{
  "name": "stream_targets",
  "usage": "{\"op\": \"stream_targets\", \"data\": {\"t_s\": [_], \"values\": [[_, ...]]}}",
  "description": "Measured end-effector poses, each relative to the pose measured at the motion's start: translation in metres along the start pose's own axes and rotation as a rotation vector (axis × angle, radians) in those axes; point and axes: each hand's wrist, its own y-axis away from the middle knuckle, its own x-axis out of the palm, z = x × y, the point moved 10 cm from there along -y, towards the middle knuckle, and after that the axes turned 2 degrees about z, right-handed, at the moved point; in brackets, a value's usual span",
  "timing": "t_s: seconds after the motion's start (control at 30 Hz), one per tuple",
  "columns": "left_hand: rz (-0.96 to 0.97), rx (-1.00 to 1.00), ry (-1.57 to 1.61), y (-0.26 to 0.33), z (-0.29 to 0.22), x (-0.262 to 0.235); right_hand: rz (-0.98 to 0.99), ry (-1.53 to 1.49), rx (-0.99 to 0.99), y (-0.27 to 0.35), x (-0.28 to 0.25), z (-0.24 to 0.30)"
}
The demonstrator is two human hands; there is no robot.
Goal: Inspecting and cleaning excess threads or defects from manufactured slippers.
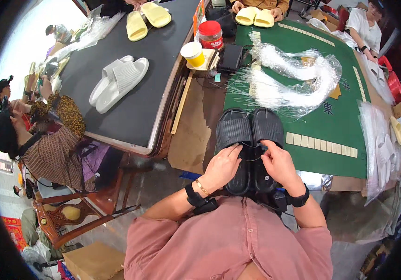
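Note:
A pair of black slide sandals, the left one [234,130] and the right one [268,127], lies side by side before me at the green table's near edge, heels toward my body. A thin plastic tie [252,160] loops between the two sandals near their straps. My left hand [223,165] rests over the left sandal, its fingertips closed at the tie by the strap's edge. Over the right sandal my right hand [279,163] pinches at the tie with thumb and forefinger. The exact grip on the tie is partly hidden by my fingers.
A bundle of white plastic ties [287,100] in clear wrap lies on the green table beyond the sandals. Rows of cream tiles [322,143] line that table. On the dark table at left are grey slides [121,81]. A red-lidded jar [211,35] and yellow cup [193,54] stand between tables. Several people sit around.

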Motion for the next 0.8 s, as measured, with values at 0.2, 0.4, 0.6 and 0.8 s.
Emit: {"op": "stream_targets", "data": {"t_s": [0.2,0.4,0.6,0.8], "values": [[0.067,-0.065,-0.012,0.001,0.001,0.016,-0.263,-0.049,-0.081,-0.009,-0.050,0.003],[0.116,-0.084,-0.048,-0.006,0.003,0.029,-0.295,0.158,-0.080,-0.062,-0.049,-0.025],[0.111,-0.109,-0.030,0.004,0.003,0.024,-0.247,0.176,-0.197,-0.045,-0.024,-0.013],[0.155,-0.136,-0.065,0.029,0.002,0.021,-0.125,-0.037,-0.046,-0.024,-0.021,-0.028]]}}
